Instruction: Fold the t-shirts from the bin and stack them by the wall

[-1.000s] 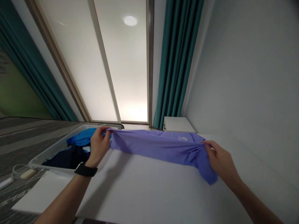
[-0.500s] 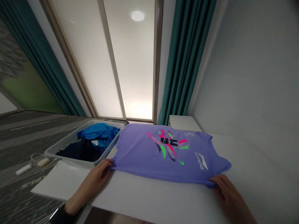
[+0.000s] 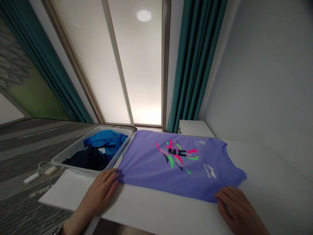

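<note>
A purple T-shirt (image 3: 146, 160) with a bright pink, green and black print lies spread flat on the white table (image 3: 146, 205), its neckline toward the right. My left hand (image 3: 104, 189) rests at the shirt's near left corner, fingers stretched over the fabric and thumb apart. At the near right part, by the sleeve, my right hand (image 3: 234, 204) touches the shirt with bent fingertips; its thumb lies lower, close to the edge. Both hands appear to rest on the cloth without gripping it.
A translucent plastic bin (image 3: 57, 160) stands on the left, holding a bright blue garment (image 3: 107, 140) and dark navy clothing (image 3: 88, 158). A white adapter with a cable (image 3: 31, 178) lies farther left. Behind the table are a white cabinet (image 3: 195, 127) and a teal curtain (image 3: 193, 65).
The shirt's near edge has come down toward me and lies smoother. My left hand has loosened from a pinch and flattened; my right hand has shifted slightly left and relaxed.
</note>
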A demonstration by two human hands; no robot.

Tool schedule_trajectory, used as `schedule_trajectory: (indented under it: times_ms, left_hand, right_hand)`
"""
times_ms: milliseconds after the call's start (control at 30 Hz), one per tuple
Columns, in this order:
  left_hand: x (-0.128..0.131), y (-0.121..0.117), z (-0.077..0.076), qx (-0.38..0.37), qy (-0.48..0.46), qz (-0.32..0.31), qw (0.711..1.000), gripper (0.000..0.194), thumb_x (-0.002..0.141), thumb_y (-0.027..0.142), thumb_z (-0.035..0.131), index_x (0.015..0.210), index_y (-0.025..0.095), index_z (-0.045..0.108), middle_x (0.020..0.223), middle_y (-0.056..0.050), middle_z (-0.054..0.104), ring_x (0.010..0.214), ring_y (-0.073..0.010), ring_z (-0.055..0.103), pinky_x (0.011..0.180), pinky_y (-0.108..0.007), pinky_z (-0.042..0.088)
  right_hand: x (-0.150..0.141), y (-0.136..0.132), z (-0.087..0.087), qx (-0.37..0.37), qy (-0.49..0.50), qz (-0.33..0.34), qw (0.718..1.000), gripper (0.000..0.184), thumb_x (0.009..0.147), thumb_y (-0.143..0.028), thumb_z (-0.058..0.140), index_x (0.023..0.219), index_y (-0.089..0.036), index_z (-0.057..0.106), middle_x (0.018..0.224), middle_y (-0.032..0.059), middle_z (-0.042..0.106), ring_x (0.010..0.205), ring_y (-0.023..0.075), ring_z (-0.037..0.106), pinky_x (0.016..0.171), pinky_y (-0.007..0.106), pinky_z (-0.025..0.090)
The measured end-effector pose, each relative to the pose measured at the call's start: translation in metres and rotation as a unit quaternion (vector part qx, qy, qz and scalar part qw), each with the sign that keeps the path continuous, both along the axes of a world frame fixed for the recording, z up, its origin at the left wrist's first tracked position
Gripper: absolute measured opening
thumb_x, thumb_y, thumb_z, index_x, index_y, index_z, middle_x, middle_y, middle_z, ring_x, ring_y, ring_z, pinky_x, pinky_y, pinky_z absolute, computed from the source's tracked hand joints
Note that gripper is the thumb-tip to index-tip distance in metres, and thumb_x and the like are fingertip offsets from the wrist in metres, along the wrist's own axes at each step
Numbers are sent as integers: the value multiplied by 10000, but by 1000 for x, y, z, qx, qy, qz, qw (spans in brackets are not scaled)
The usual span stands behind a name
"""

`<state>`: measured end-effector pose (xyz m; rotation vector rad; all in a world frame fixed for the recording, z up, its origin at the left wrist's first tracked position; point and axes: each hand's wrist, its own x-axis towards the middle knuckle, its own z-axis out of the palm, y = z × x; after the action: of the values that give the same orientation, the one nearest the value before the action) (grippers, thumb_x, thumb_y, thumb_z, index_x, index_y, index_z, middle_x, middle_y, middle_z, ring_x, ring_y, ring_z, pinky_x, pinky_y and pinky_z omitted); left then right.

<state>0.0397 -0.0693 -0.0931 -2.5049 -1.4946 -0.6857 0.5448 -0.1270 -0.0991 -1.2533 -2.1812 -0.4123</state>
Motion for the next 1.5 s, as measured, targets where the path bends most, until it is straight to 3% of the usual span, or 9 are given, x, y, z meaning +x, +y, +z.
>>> schedule_trajectory:
  times_ms: [133,300,367,500,600,767,967,1133,1500]
  left_hand:
    - [53,-1,10,-20,43,-40,998,425,992,341,406,1397,252,501,1418,-58,544,1278,-233,527,1073,-389,443]
    - [100,-1,-5,-81,119,-85,986,581,1007,412,394,1541,256,228,1578,-58,288,1432,-247,317,1166,-464,295]
    - [96,-4,-11,-88,124,-75,986,615,1004,446,400,1549,261,184,1584,-62,264,1443,-250,290,1174,-469,272]
    - [78,-7,-11,-93,113,-60,987,581,1008,424,398,1541,278,219,1560,-54,329,1420,-248,341,1163,-468,299]
    - [82,2,-3,-91,81,-50,991,487,1020,349,367,1502,286,339,1504,-45,439,1368,-239,429,1136,-461,356]
    - [113,46,5,-97,57,-41,993,485,1008,302,365,1486,226,374,1531,-82,393,1394,-241,388,1143,-453,341]
    - [116,79,-9,-138,100,-8,985,551,1007,427,354,1498,177,350,1557,-123,327,1437,-261,303,1164,-493,258]
    - [108,70,-16,-136,94,-1,986,582,1014,504,286,1511,202,328,1568,-101,306,1450,-257,273,1169,-495,227]
    - [103,33,-29,-96,86,29,991,594,996,526,327,1520,246,309,1568,-73,318,1447,-278,273,1166,-497,214]
  right_hand:
    - [-29,4,-2,-22,-15,4,1000,143,900,-244,508,917,-241,650,842,37,652,805,201,617,805,350,437]
    - [-54,8,-6,-60,-57,57,995,313,921,-325,524,1212,-263,622,1178,64,679,1038,218,625,886,343,446]
    - [-53,7,-9,-48,-62,67,995,286,922,-345,529,1170,-260,643,1155,53,699,995,215,642,864,338,447]
    - [-51,6,-10,-45,-39,39,997,226,942,-291,470,825,-240,657,813,27,716,719,190,634,743,336,432]
    - [-65,16,-2,-89,-20,9,996,264,950,-221,408,860,-227,656,754,27,683,669,183,612,721,341,433]
    - [-110,59,12,-182,-11,-1,983,378,955,-209,363,1251,-183,596,1210,111,660,1105,238,599,949,396,454]
    - [-129,95,1,-274,-49,-24,960,563,985,-428,351,1474,-155,398,1570,108,306,1458,259,229,1183,477,189]
    - [-125,86,-6,-307,-64,-14,949,619,998,-530,265,1511,-188,322,1599,89,202,1481,246,135,1193,505,116]
    - [-126,50,-5,-313,-65,-14,947,606,988,-512,317,1521,-225,292,1594,64,207,1475,260,162,1187,530,157]
